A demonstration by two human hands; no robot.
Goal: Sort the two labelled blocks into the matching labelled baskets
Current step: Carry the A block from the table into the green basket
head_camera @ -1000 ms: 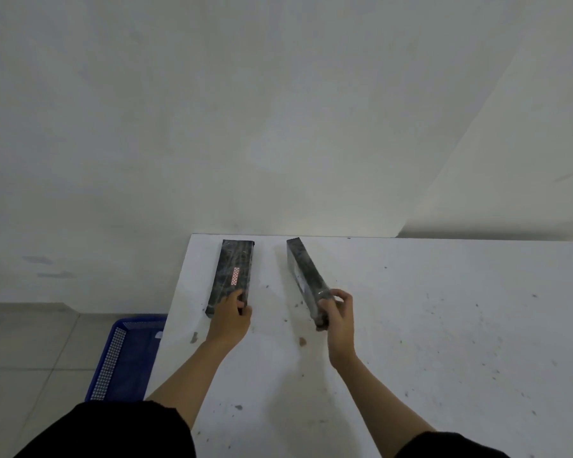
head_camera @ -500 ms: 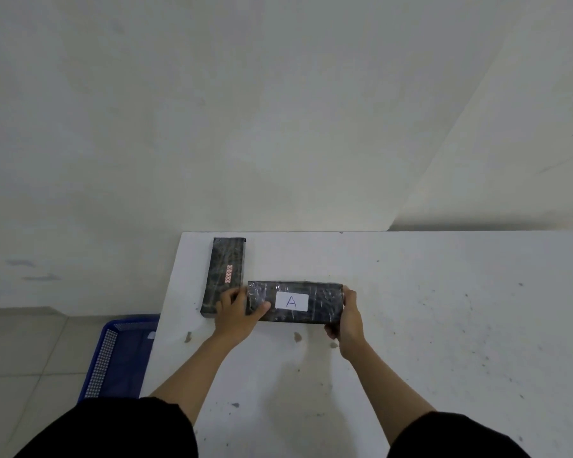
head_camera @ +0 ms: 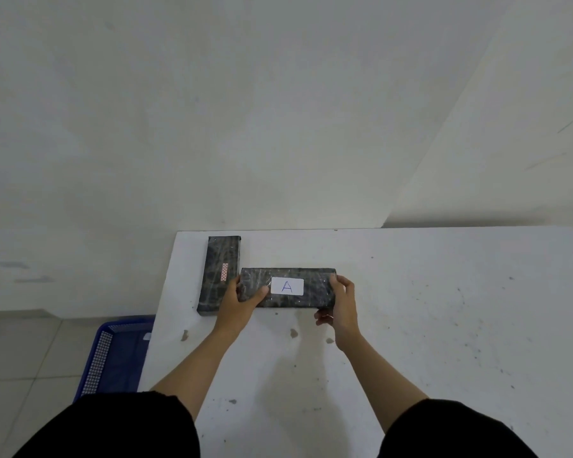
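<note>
A dark wrapped block (head_camera: 315,289) with a white label marked A faces me, held crosswise just above the white table (head_camera: 427,309). My left hand (head_camera: 240,300) grips its left end and my right hand (head_camera: 341,304) grips its right end. A second dark block (head_camera: 219,274) with a small red-and-white patterned strip lies lengthwise near the table's back left corner, partly behind my left hand; no letter shows on it. A blue mesh basket (head_camera: 103,355) stands on the floor left of the table; its label cannot be read.
The table's left edge runs close to the second block. White walls meet in a corner behind the table. Small dark marks dot the tabletop. Grey floor tiles lie left of the table around the basket.
The right-hand block was turned from lengthwise on its edge to crosswise with its A label facing me. My left hand left the second block and took the A block's left end.
</note>
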